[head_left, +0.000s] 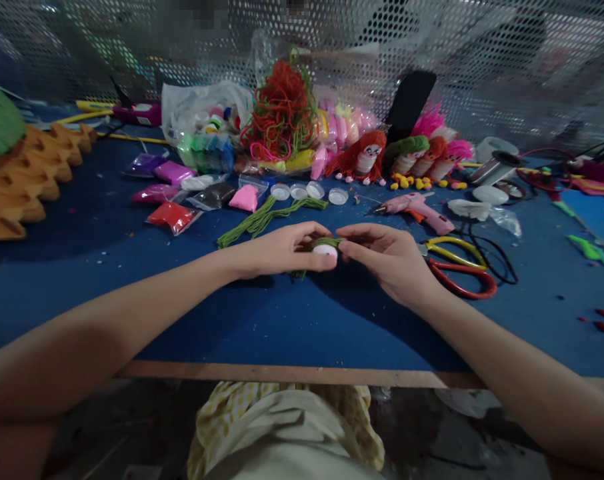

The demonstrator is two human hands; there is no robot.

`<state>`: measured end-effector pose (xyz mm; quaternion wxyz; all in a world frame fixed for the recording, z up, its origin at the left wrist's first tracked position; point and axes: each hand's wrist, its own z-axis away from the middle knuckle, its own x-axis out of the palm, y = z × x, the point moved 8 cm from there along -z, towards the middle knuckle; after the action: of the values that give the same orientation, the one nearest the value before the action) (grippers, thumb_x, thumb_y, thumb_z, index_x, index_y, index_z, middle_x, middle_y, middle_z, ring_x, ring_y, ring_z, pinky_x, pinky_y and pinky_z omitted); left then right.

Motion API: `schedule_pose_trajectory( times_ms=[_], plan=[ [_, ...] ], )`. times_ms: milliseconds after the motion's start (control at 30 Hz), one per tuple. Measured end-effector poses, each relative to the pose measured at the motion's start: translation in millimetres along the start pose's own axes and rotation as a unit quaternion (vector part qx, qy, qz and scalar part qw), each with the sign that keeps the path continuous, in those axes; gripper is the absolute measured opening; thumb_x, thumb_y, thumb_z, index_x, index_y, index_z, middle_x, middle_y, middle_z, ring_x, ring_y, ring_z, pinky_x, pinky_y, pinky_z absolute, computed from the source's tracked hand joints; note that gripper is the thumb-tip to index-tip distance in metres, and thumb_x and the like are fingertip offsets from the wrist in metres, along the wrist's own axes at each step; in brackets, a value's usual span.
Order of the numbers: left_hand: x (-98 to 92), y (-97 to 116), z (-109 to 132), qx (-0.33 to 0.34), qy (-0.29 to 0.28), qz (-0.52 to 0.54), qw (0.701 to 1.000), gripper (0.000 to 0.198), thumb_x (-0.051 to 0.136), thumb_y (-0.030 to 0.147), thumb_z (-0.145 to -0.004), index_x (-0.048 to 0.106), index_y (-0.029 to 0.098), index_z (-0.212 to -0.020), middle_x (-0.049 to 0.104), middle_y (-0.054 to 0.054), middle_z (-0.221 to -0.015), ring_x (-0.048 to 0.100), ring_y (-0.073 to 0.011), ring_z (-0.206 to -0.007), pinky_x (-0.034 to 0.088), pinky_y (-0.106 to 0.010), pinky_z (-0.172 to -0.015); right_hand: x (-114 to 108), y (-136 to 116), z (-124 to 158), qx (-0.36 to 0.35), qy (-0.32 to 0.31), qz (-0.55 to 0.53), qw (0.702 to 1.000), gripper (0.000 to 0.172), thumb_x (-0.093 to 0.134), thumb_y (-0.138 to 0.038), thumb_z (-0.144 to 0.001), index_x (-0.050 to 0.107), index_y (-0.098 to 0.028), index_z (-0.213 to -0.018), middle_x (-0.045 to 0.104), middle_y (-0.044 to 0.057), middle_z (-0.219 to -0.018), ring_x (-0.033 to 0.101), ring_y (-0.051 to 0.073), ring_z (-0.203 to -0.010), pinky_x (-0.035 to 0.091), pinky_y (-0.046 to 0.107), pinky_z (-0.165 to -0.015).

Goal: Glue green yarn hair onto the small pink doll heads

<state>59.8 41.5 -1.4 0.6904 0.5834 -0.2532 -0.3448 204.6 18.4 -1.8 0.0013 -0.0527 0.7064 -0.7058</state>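
Item: small round piece (325, 253), white to pale pink, smooth, dome-like, its pale face turned toward the camera.

Covering: olive-green yarn (329, 242) lies across its upper edge, several strands side by side, dark against the pale body.

Position: centre of view, over the blue table (282, 320). It is pinched between the fingertips of the left hand (282, 250) and the right hand (387, 257). The left thumb lies along its lower left. The right fingertips touch the yarn's right end.

Loose end: a green strand trails below the left fingers. The piece's rear side is hidden by fingers.
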Motion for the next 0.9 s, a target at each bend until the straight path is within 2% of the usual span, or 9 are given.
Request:
schedule_pose_trajectory(
  times_ms=[100, 200, 400, 567, 900],
  plan=[
    [2.4, 4.9, 2.4, 0.044, 0.008, -0.089, 0.995, 0.074, 0.088, 0.045, -0.067, 0.053, 0.022, -0.128, 0.067, -0.009, -0.119, 0.066, -0.026, -0.111, 0.052, -0.04, -0.092, 1.4, -0.7, 0.0, -0.004, -0.006, -0.006, 1.0, 0.026, 0.087, -0.033, -0.072, 0.08, -0.023, -0.094, 0.078, 0.002, -0.089, 0.067, 0.013, -0.074, 0.056, 0.03, -0.074],
    [1.7, 5.6, 3.9, 0.072, 0.027, -0.16, 0.984, 0.077, 0.088, 0.047, -0.066, 0.051, 0.022, -0.129, 0.065, -0.012, -0.126, 0.064, -0.029, -0.116, 0.051, -0.043, -0.095, 2.1, -1.3, -0.1, 0.0, -0.004, -0.013, 1.0, 0.026, 0.088, -0.033, -0.071, 0.079, -0.021, -0.093, 0.076, 0.001, -0.081, 0.067, 0.013, -0.07, 0.055, 0.03, -0.073],
    [2.0, 7.8, 5.2, 0.091, 0.037, -0.204, 0.974, 0.084, 0.087, 0.045, -0.066, 0.047, 0.023, -0.136, 0.062, -0.011, -0.133, 0.062, -0.0305, -0.122, 0.048, -0.044, -0.102, 3.6, -0.7, -0.1, 0.03, 0.014, -0.062, 0.998, 0.027, 0.092, -0.031, -0.065, 0.079, -0.02, -0.086, 0.074, 0.0, -0.074, 0.068, 0.011, -0.066, 0.055, 0.028, -0.071],
    [2.3, 8.8, 6.1, 0.074, 0.061, -0.219, 0.971, 0.08, 0.086, 0.049, -0.067, 0.05, 0.023, -0.133, 0.065, -0.01, -0.129, 0.063, -0.0306, -0.12, 0.049, -0.044, -0.1, 4.3, 1.1, -0.2, 0.054, 0.024, -0.066, 0.996, 0.031, 0.094, -0.034, -0.059, 0.078, -0.02, -0.081, 0.073, 0.001, -0.073, 0.068, 0.013, -0.067, 0.056, 0.03, -0.071],
    [1.6, 11.1, 6.2, 0.079, 0.055, -0.249, 0.964, 0.069, 0.084, 0.043, -0.07, 0.054, 0.022, -0.129, 0.067, -0.009, -0.127, 0.065, -0.0297, -0.115, 0.05, -0.041, -0.097, 3.1, 3.2, -2.0, 0.05, 0.023, -0.061, 0.997, 0.031, 0.092, -0.037, -0.061, 0.076, -0.021, -0.082, 0.074, 0.0, -0.075, 0.069, 0.014, -0.068, 0.057, 0.033, -0.075]
  ],
)
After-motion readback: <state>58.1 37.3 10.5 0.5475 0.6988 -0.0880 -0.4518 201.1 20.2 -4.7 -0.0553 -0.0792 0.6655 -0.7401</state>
